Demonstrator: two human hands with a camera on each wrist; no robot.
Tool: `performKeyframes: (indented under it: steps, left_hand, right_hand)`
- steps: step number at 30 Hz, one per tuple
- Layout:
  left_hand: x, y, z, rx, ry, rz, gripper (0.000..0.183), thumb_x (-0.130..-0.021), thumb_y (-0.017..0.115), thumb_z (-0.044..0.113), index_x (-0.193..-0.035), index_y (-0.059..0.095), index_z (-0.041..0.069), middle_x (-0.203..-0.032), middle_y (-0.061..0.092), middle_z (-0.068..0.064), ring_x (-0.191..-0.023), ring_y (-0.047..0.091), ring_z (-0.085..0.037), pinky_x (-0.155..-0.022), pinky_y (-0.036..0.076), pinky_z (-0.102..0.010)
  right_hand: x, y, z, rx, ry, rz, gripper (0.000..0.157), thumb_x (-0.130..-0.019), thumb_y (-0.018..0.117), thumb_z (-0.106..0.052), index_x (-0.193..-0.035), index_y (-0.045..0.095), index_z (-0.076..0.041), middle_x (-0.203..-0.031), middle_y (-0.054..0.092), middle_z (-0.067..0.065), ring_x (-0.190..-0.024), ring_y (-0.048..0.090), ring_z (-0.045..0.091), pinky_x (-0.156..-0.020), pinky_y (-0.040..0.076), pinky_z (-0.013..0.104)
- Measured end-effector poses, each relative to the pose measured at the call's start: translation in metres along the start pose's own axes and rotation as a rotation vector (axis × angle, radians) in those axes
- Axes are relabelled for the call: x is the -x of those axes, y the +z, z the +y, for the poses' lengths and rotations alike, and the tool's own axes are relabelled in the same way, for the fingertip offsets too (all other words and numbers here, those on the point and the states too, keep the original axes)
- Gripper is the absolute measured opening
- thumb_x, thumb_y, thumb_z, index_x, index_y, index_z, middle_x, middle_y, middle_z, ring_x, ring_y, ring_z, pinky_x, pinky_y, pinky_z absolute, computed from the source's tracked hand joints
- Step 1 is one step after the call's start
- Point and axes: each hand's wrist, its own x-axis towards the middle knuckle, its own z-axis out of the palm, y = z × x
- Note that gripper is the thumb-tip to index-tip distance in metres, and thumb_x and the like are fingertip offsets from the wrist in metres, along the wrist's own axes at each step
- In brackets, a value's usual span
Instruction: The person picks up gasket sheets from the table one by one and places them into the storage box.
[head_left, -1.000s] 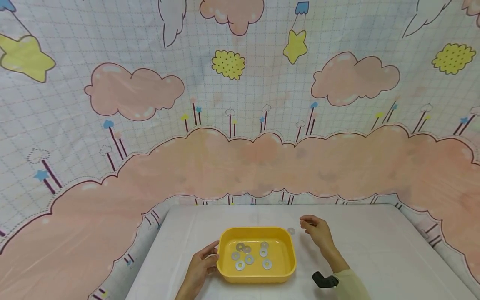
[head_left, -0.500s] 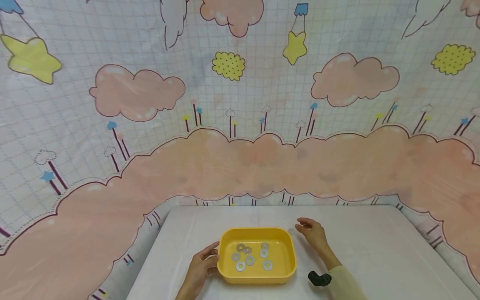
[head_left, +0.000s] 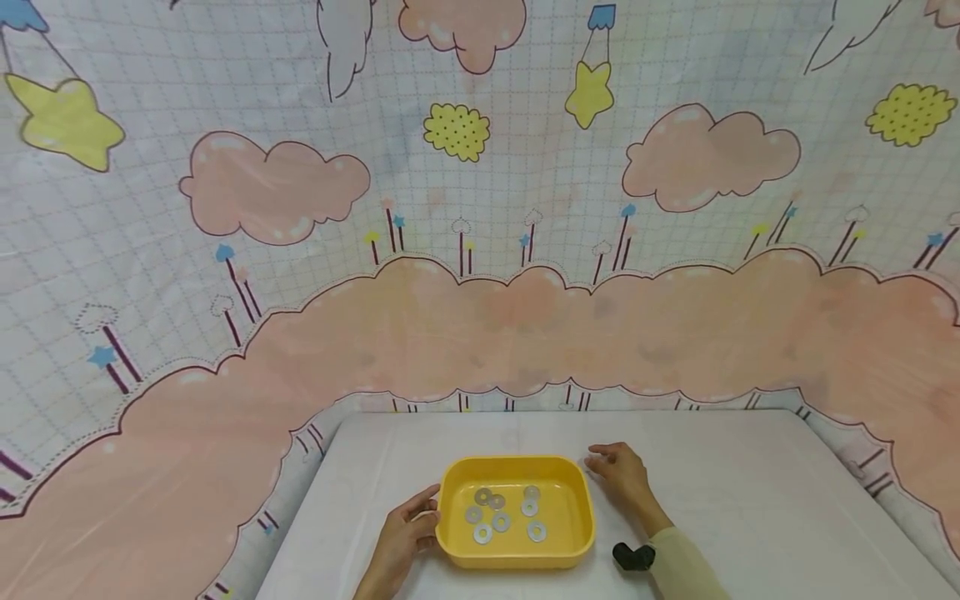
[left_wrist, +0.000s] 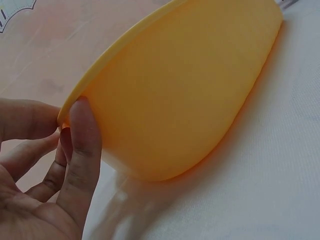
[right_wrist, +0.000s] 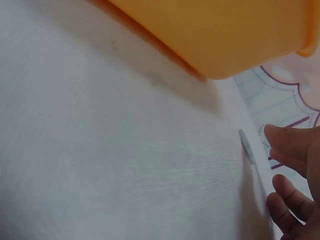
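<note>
A yellow plastic tray [head_left: 516,560] sits on the white-covered table, with several flat metal washers [head_left: 501,522] lying on its floor. At its left end, my left hand [head_left: 399,537] grips the rim; the left wrist view has the thumb [left_wrist: 84,145] against the outer wall and a forefinger at the edge. My right hand [head_left: 624,479] is just off the tray's far right corner, fingers loosely bent and holding nothing. One more washer [right_wrist: 246,146] lies on the cloth close to those fingertips; in the head view the fingers largely cover it.
White cloth [head_left: 750,500] covers the table around the tray. A printed curtain [head_left: 480,333] with clouds and stars hangs behind the table's far edge. A black device [head_left: 633,557] is worn at the right wrist, beside a pale sleeve.
My right hand has moved left and slightly nearer, to the loose washer outside the tray. The left hand stays at the tray's left end, and the tray keeps its place.
</note>
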Motion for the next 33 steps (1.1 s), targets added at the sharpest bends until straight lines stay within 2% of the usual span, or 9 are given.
performKeyframes:
  steps: [2,5,9,19,23,29,33]
  left_hand:
    - [0.000,0.000,0.000,-0.003,0.001,0.001,0.058,-0.087,0.059,0.012,-0.141,0.039,0.004,-0.109,0.052,-0.006,-0.080,0.057,-0.011,-0.068,0.054,-0.027]
    - [-0.001,0.000,-0.001,-0.006,0.002,0.004,0.058,-0.087,0.059,0.012,-0.141,0.040,0.005,-0.110,0.051,-0.006,-0.080,0.057,-0.011,-0.069,0.054,-0.027]
    - [-0.003,-0.001,-0.003,-0.001,0.000,0.008,0.057,-0.087,0.059,0.011,-0.140,0.040,0.005,-0.110,0.051,-0.006,-0.080,0.057,-0.011,-0.069,0.054,-0.027]
    - [-0.005,-0.002,-0.004,-0.004,-0.004,0.001,0.057,-0.087,0.058,0.009,-0.140,0.040,0.005,-0.111,0.051,-0.007,-0.082,0.058,-0.013,-0.068,0.054,-0.026]
    - [-0.008,-0.003,-0.001,-0.010,-0.003,-0.001,0.058,-0.086,0.059,0.010,-0.140,0.040,0.005,-0.110,0.051,-0.006,-0.080,0.057,-0.012,-0.068,0.054,-0.026]
    - [-0.012,-0.005,0.002,-0.012,-0.003,-0.006,0.058,-0.086,0.060,0.011,-0.140,0.041,0.005,-0.108,0.051,-0.005,-0.079,0.057,-0.011,-0.069,0.054,-0.027]
    - [-0.016,-0.006,0.005,-0.011,0.000,-0.015,0.058,-0.086,0.060,0.011,-0.140,0.040,0.005,-0.108,0.051,-0.005,-0.080,0.057,-0.011,-0.069,0.054,-0.026]
  right_hand:
    - [-0.001,0.002,0.003,0.017,0.015,-0.002,0.028,-0.083,0.068,-0.028,-0.108,0.070,-0.017,-0.109,0.057,0.009,-0.095,0.051,0.025,-0.080,0.047,0.039]
    - [-0.001,0.005,0.004,0.047,0.017,0.008,0.028,-0.083,0.068,-0.031,-0.108,0.070,-0.020,-0.110,0.058,0.007,-0.100,0.052,0.025,-0.086,0.047,0.046]
    - [0.000,0.007,0.005,0.101,-0.034,0.037,0.029,-0.080,0.070,-0.029,-0.108,0.071,-0.020,-0.110,0.060,0.008,-0.105,0.054,0.028,-0.093,0.040,0.055]
    - [0.000,0.012,0.006,0.174,-0.093,0.063,0.023,-0.078,0.072,-0.027,-0.100,0.073,-0.021,-0.110,0.061,0.009,-0.107,0.053,0.030,-0.089,0.032,0.051]
    - [-0.001,0.012,0.004,0.153,-0.107,0.068,0.018,-0.078,0.072,-0.025,-0.095,0.072,-0.020,-0.106,0.063,0.007,-0.103,0.055,0.029,-0.090,0.032,0.052]
    - [0.000,0.011,0.004,0.050,-0.075,0.040,0.015,-0.080,0.069,-0.018,-0.095,0.067,-0.018,-0.086,0.062,0.001,-0.078,0.051,0.018,-0.072,0.039,0.033]
    - [0.002,0.009,0.005,-0.002,-0.060,0.022,0.014,-0.082,0.065,-0.016,-0.096,0.067,-0.017,-0.086,0.061,0.002,-0.075,0.050,0.016,-0.064,0.043,0.023]
